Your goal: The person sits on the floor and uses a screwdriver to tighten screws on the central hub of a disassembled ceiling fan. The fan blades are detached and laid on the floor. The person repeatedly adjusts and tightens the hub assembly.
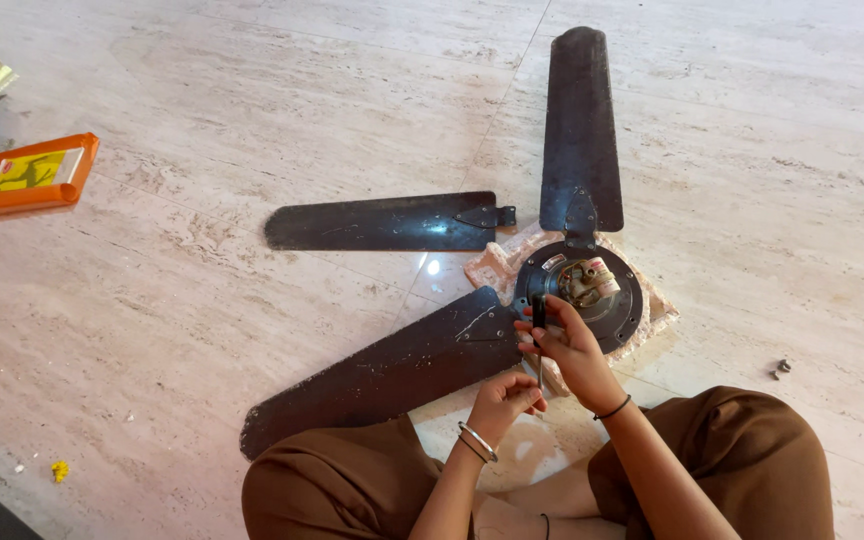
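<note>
Right hand (pixel 564 345): wrapped round screwdriver (pixel 539 318) handle, upright.
Left hand (pixel 502 395): apparently pinching its tip; hold it plumb by fan hub (pixel 580 292).

The right hand (pixel 564 345) is raised, fingers curled shut in a fist-like grip, wrist bent. The left hand (pixel 503 397) sits just below that grip, fingers pinched together. Both forearms angle up from the lap.
</note>
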